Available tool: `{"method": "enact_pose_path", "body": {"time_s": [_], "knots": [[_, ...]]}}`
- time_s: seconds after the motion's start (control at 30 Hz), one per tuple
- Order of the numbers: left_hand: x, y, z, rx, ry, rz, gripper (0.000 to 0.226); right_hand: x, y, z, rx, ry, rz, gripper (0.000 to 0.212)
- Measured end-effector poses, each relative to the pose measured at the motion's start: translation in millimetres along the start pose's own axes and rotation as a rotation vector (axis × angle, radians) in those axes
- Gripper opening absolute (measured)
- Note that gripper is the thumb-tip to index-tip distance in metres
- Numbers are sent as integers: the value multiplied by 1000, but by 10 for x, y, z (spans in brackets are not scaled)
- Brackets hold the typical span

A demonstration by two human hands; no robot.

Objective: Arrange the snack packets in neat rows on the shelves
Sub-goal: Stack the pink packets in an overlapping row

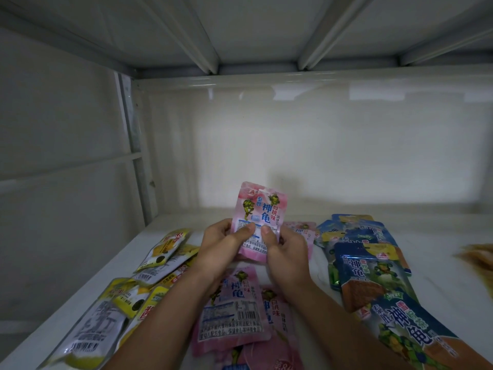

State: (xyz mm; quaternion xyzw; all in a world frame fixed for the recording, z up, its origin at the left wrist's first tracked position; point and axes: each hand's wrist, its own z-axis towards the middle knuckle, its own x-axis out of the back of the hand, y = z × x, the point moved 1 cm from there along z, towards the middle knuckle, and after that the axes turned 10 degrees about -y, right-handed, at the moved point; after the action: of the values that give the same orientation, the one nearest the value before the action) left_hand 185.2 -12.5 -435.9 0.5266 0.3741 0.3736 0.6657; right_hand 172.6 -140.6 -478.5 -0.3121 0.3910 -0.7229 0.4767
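Observation:
A pink snack packet point(260, 209) with turtle figures stands upright above the white shelf point(440, 263). My left hand point(221, 245) and my right hand point(286, 249) grip its lower part from either side, thumbs on its front. Under my wrists lie more pink packets point(232, 311), and one pink packet point(302, 229) lies behind my right hand. Yellow and white packets point(165, 249) lie in a loose line on the left. Blue packets point(354, 252) overlap one another on the right.
The shelf's white back wall point(320, 145) rises behind the packets, with an upright post point(136, 156) at the left corner. The ribbed underside of the shelf above point(253, 30) hangs overhead. A blurred tan packet point(477, 259) lies at the far right edge.

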Motion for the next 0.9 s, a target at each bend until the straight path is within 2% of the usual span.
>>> {"method": "enact_pose_path", "body": {"time_s": [0.07, 0.1, 0.27, 0.43, 0.53, 0.9], "knots": [[-1, -13, -8, 13, -41, -19, 22, 7, -2, 12, 0, 34, -42, 63], [4, -26, -6, 20, -44, -10, 24, 15, -14, 14, 16, 39, -50, 61], [39, -102, 16, -15, 69, 215, 24, 38, -20, 14, -15, 42, 46, 19], [68, -137, 54, -59, 97, 232, 20, 12, -73, -11, -93, -71, 77, 10], [82, -125, 52, -73, 120, 214, 19, -3, -70, -11, -109, -68, 26, 5], [84, -85, 43, -111, 159, 204, 30, -17, -37, -17, -13, 23, -31, 58]]}}
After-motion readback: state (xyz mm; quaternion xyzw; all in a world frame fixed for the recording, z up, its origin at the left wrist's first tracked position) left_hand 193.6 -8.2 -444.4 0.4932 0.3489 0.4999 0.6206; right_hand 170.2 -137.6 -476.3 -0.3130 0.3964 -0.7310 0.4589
